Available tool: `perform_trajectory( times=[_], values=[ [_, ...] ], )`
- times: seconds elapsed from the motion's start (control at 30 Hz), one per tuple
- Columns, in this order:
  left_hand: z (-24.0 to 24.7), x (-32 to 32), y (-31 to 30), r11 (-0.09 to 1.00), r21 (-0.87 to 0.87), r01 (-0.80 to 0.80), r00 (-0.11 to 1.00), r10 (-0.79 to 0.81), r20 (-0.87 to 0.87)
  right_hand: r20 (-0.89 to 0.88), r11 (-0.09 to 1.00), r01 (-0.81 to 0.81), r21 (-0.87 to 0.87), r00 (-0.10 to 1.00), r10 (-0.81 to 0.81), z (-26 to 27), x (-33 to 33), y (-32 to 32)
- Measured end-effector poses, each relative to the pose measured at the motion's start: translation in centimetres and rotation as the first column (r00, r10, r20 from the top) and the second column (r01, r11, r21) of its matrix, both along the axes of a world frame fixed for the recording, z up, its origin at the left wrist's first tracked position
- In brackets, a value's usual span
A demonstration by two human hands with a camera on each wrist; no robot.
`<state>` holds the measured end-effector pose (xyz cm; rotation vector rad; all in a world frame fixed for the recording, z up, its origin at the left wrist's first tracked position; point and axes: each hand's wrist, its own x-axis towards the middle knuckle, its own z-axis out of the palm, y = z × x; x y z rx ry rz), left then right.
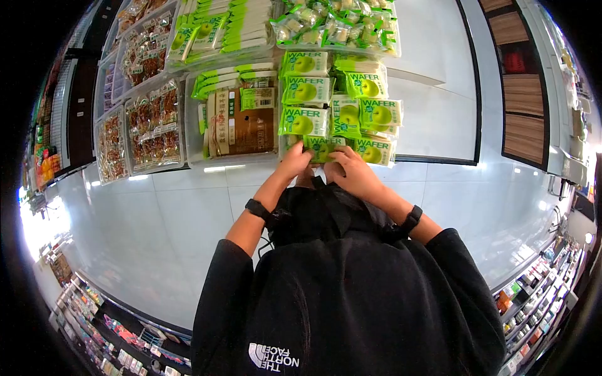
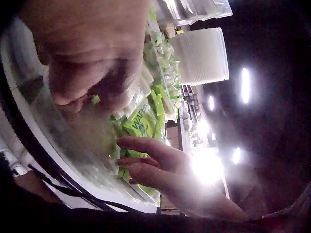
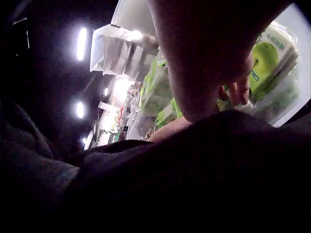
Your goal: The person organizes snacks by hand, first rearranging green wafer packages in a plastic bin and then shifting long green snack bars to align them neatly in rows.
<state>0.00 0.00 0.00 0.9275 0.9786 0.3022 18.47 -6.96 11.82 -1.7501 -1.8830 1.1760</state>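
Green-and-white wafer packets with an apple picture lie in two columns in a clear tray. The nearest wafer packet point(image 1: 324, 149) is between both hands at the tray's front. My left hand point(image 1: 296, 161) pinches its left end, fingertips at the green wrapper; in the left wrist view the curled left hand point(image 2: 95, 73) hides most of what it grips. On the packet's right end my right hand point(image 1: 357, 175) holds with bent fingers. From the left wrist view, the right hand point(image 2: 165, 170) reaches in beside a wafer packet point(image 2: 138, 124). Another wafer packet point(image 3: 265, 60) shows beyond the right fingers.
Left of the wafers stands a clear tray with brown cardboard point(image 1: 248, 128) and several green packets. Farther left are trays of brown wrapped snacks point(image 1: 153, 125). Small wrapped sweets point(image 1: 338, 25) fill a tray behind. A white surface point(image 1: 439, 128) with a dark edge lies right.
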Motion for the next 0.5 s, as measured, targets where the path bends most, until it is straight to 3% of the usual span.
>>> perform_trajectory(
  times=[0.07,0.1,0.17,0.2,0.23,0.3,0.33,0.4,0.5],
  values=[
    [-0.2,0.6,0.0,0.966,0.234,0.112,0.96,-0.044,-0.278,0.187,0.986,-0.156,0.058,0.972,0.143,-0.1,-0.2,0.2],
    [0.6,1.1,0.0,0.965,0.236,0.11,0.959,-0.04,-0.281,0.184,0.985,-0.159,0.061,0.972,0.146,-0.2,-0.1,0.2],
    [4.8,1.8,1.3,0.898,0.271,0.345,0.835,-0.161,-0.527,0.281,0.971,-0.236,0.041,0.935,0.216,0.0,-0.2,0.9],
    [8.3,1.5,2.3,0.911,0.225,0.347,0.814,-0.173,-0.554,0.273,0.969,-0.24,0.056,0.937,0.216,-0.2,-0.6,1.4],
    [7.4,1.0,2.1,0.912,0.226,0.343,0.815,-0.17,-0.553,0.279,0.967,-0.245,0.064,0.935,0.218,-0.1,-0.6,1.4],
    [5.3,-1.7,1.7,0.713,0.636,0.296,0.874,0.066,-0.481,0.272,0.966,-0.248,0.071,0.937,0.22,-0.2,-0.7,1.2],
    [6.6,-2.7,2.2,0.744,0.623,0.24,0.871,0.118,-0.477,0.282,0.962,-0.26,0.086,0.932,0.227,-0.6,-0.8,1.1],
    [6.9,-5.6,4.1,0.849,0.42,0.322,0.799,-0.006,-0.601,0.296,0.959,-0.266,0.101,0.928,0.226,-0.9,-0.7,0.9],
    [7.0,-9.0,6.9,0.737,0.537,0.41,0.722,0.098,-0.685,0.255,0.968,-0.221,0.117,0.949,0.186,-1.0,-0.3,0.8]
  ],
)
